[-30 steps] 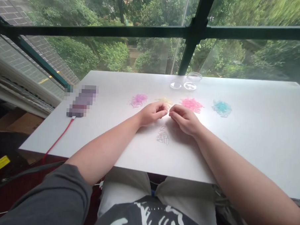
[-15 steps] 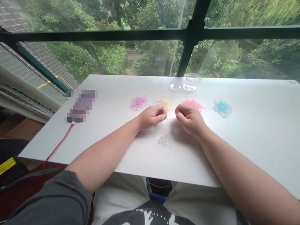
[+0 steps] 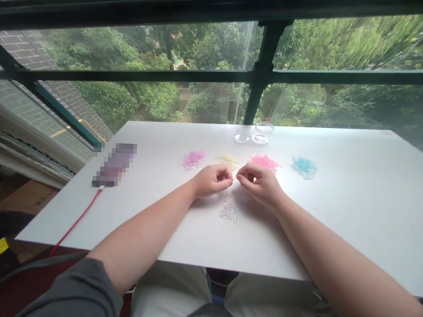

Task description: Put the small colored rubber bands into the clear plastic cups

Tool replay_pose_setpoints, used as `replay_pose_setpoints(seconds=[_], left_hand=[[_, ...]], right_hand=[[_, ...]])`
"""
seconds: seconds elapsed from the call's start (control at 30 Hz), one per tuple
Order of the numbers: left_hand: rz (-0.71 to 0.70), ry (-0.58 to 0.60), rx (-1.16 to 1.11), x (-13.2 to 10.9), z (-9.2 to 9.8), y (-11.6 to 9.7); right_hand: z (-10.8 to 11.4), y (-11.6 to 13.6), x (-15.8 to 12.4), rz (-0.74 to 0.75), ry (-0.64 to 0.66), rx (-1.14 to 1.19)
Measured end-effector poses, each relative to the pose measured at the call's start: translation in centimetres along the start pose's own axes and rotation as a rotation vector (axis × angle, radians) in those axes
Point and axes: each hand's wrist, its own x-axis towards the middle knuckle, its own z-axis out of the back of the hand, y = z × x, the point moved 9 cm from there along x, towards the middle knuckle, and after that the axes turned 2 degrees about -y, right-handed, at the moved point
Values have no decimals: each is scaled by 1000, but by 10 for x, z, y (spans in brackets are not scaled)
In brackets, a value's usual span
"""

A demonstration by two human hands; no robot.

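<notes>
Your hands closed the gap again: left hand (image 3: 212,179) and right hand (image 3: 259,181) each grip pinched on a thin band (image 3: 234,178), above the linked bands (image 3: 228,211) on the bench (image 3: 335,206).

The wide white tabletop (image 3: 335,206) looks smooth and matt, like laminated board, with a soft sheen where daylight falls. The heaps of thin loops, purple (image 3: 192,159), pale yellow (image 3: 228,160), pink (image 3: 264,161) and turquoise (image 3: 304,166), look like rubbery, slightly translucent elastic, as does the small mixed cluster of loops (image 3: 228,211). The three small round clear dishes (image 3: 253,134) look like glossy transparent plastic or glass. The thin red cable (image 3: 76,221) has a smooth plastic skin. The grey sleeve (image 3: 79,293) is soft matt cloth.
</notes>
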Motion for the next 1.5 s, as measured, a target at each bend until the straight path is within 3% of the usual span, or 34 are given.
replay_pose_setpoints(seconds=[0.47,0.6,0.73,0.83,1.1,1.5], left_hand=[[33,-26,19,-1,3,3],[54,-44,50,-3,5,6],[64,-46,57,-3,6,7],[60,-50,52,-3,6,7],[59,-56,56,-3,7,6],[54,-35,98,-3,8,4]], right_hand=[[8,5,4,90,32,-76],[36,1,6,61,-99,-168],[74,-25,7,-91,-296,-290],[86,-44,7,-169,-331,-366],[82,-67,7,-276,-274,-481],[85,-73,7,-305,-244,-481]])
